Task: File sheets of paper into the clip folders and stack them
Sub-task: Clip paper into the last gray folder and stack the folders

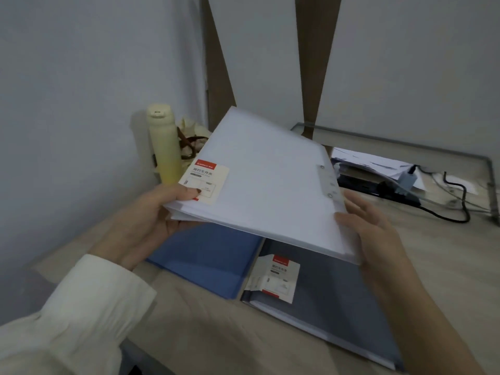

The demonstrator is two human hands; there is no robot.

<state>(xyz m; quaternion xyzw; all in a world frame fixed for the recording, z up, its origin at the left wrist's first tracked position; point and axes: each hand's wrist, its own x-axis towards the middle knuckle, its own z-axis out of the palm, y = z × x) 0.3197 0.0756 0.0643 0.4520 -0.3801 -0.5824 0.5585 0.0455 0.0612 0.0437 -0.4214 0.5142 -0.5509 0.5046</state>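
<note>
I hold a white translucent clip folder [265,185] tilted in the air above the table, with paper inside it. My left hand [162,212] grips its left corner, thumb on the red-and-cream label. My right hand [370,226] holds its right edge near the metal clip rivets, thumb on top. Below it a blue folder [205,261] lies on the table at the left. A grey-blue folder [338,293] with a similar label lies at the right, with white sheets showing under its edge.
A pale yellow bottle [163,144] stands against the wall by a cream bag with brown straps [189,139]. At the back right are loose papers [373,161], a black power strip with a plug [405,182] and a black cable [457,201]. The wooden tabletop [216,334] extends toward me.
</note>
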